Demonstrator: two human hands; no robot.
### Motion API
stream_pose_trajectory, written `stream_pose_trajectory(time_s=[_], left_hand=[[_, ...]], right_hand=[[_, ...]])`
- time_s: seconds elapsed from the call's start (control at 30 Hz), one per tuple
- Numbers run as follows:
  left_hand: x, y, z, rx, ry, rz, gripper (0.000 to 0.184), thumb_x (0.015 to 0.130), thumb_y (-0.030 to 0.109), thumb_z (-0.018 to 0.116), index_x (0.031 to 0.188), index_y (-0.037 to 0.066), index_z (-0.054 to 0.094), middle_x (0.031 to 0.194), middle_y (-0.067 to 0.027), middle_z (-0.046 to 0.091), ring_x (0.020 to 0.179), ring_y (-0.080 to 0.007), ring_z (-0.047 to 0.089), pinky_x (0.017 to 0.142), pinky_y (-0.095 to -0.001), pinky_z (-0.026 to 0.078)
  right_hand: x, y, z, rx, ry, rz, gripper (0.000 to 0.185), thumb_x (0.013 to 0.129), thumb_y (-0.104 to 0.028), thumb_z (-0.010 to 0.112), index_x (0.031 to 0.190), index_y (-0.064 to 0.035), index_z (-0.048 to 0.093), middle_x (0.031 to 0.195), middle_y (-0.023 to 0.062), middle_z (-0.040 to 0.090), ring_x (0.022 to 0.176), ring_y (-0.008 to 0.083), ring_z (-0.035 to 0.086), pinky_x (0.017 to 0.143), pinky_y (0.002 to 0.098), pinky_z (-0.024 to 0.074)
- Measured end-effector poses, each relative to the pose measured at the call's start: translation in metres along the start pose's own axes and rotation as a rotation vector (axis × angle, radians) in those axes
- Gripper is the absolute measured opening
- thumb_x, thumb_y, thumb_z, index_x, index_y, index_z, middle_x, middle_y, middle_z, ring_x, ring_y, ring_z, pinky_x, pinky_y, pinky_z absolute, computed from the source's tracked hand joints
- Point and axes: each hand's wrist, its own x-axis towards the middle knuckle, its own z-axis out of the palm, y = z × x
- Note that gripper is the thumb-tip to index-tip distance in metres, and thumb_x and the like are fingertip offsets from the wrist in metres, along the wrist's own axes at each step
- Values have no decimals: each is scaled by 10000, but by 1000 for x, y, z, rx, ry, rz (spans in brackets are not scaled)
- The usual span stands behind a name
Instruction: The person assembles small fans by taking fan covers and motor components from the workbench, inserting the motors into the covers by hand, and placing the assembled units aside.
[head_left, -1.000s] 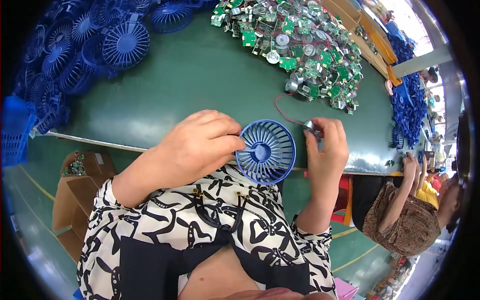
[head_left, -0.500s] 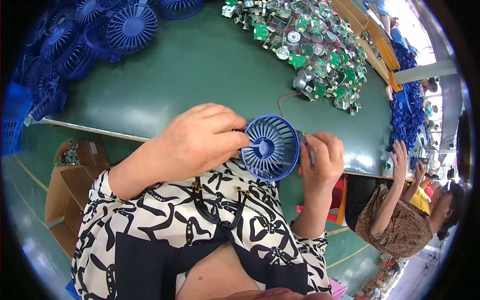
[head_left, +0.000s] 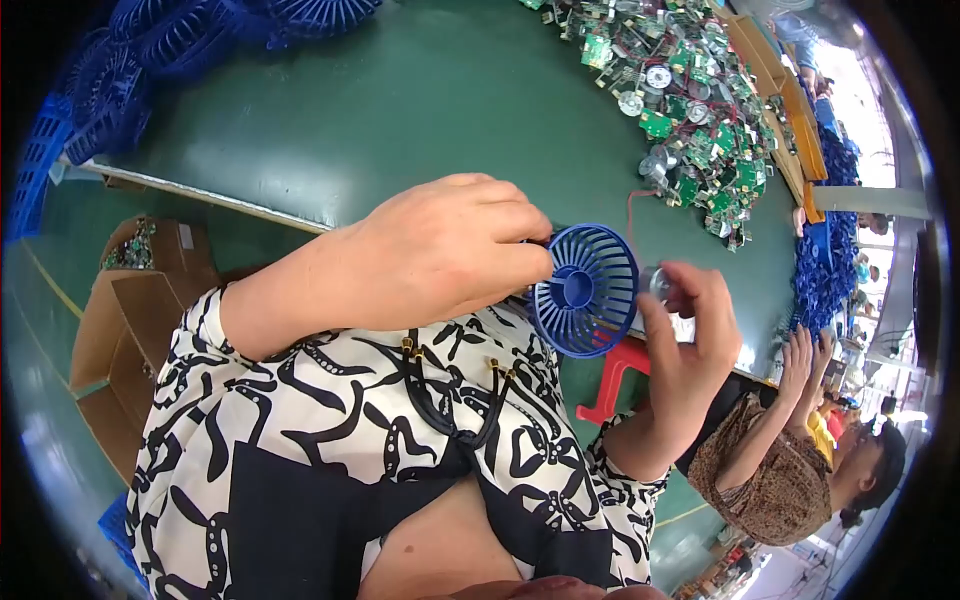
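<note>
While the left hand [head_left: 470,245] pinches a cage [head_left: 575,288], the right hand [head_left: 695,330] grips a motor [head_left: 658,284] across the cage from that hold.

Past my left hand [head_left: 470,245] I have a broad way over the table [head_left: 400,115], bounded by the blue pile [head_left: 180,50] on the left and the boards [head_left: 690,110] on the right. Beyond the cage [head_left: 577,290], a red wire [head_left: 630,208] trails down from the boards across my path. The cage fills most of the room between my hands; just a narrow gap parts its rim from the motor [head_left: 657,284] in my right hand [head_left: 695,325]. Below, a red stool [head_left: 610,382] blocks the way down.
</note>
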Motion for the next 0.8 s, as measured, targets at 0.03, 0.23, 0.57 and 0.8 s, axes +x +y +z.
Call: stream_pose_trajectory(time_s=[0.03, 0.23, 0.57, 0.8], left_hand=[[0, 0, 1, 3, 8, -1, 234, 768, 56, 730, 987, 33, 652, 1057, -119, 647, 998, -308, 642, 851, -411, 516], [-3, -1, 3, 7, 30, -2, 223, 757, 59, 734, 964, 42, 654, 1012, -104, 640, 972, -293, 644, 836, -401, 520], [-3, -3, 4, 45, 19, 18, 198, 759, 70, 716, 946, 51, 655, 990, -99, 634, 950, -279, 640, 820, -395, 521], [-1, 1, 1, 46, 9, -9, 236, 731, 67, 747, 950, 54, 659, 993, -99, 637, 951, -284, 641, 825, -393, 524]], right_hand=[[1, -5, -1, 6, -45, -97, 338, 721, -10, 805, 1032, -6, 673, 883, 108, 636, 757, 265, 596, 685, 356, 488], [13, -24, 13, -97, -227, -225, 359, 662, -35, 809, 1000, -5, 691, 854, 120, 653, 780, 310, 588, 680, 397, 463], [23, -19, 12, -130, -314, -268, 307, 737, -120, 796, 1003, -45, 664, 852, 81, 617, 786, 287, 594, 691, 400, 472], [16, -23, 15, -205, -321, -202, 331, 787, -201, 787, 1045, -43, 653, 892, 95, 627, 809, 299, 620, 700, 409, 488]])
